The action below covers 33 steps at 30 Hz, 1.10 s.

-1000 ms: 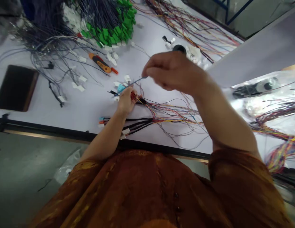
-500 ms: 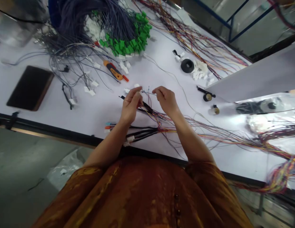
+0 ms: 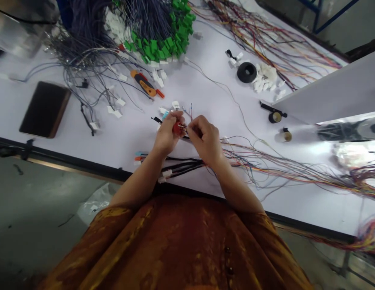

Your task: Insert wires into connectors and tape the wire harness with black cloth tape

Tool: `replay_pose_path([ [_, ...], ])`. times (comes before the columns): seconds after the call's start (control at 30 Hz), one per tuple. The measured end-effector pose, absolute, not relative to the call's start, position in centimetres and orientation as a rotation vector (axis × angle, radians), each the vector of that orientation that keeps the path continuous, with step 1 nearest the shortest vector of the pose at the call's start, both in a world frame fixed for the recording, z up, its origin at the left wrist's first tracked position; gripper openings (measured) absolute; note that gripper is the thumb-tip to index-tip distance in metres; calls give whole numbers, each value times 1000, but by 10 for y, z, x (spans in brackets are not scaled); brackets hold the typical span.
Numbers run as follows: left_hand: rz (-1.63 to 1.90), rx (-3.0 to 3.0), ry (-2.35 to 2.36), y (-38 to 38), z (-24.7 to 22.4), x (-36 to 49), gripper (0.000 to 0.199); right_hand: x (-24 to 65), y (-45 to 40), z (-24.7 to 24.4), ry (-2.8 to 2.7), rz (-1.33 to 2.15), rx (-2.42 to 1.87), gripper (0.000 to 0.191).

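My left hand (image 3: 167,133) pinches a small red connector (image 3: 176,128) at the fingertips. My right hand (image 3: 205,139) meets it there, its fingers closed on thin wires (image 3: 184,127) running into the connector. The fingers hide most of the connector. Just below my hands lies a wiring harness with black sleeved leads (image 3: 183,166) and white connectors (image 3: 167,173). Its coloured wires (image 3: 251,155) fan out to the right across the white table (image 3: 205,90).
Above my hands lie a black-and-orange tool (image 3: 142,83), a dark tablet (image 3: 45,109), a bunch of green connectors (image 3: 160,44) and a black tape roll (image 3: 246,72). A white panel (image 3: 326,88) stands at the right. A black strip (image 3: 69,163) lines the table's near edge.
My hands have come together from a small gap, and the red connector now shows between them. The table has shifted slightly in the view.
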<state>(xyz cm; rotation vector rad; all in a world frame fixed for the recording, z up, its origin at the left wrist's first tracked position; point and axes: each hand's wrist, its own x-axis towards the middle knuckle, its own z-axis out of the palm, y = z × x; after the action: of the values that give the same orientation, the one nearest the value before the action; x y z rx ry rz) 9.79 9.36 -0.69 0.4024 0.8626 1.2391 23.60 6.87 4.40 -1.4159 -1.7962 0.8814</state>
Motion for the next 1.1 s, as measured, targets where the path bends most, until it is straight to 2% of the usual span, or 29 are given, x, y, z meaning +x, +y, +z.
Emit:
replay_pose_path([
  [0.4, 1250, 509, 909, 90, -9, 100, 29, 234, 55, 31, -1766, 805, -1485, 5],
  [0.77, 1248, 502, 962, 87, 0, 101, 26, 236, 61, 27, -1646, 847, -1549, 13],
  [1.1, 1290, 640, 936, 87, -9, 101, 29, 238, 57, 33, -1702, 906, -1630, 10],
])
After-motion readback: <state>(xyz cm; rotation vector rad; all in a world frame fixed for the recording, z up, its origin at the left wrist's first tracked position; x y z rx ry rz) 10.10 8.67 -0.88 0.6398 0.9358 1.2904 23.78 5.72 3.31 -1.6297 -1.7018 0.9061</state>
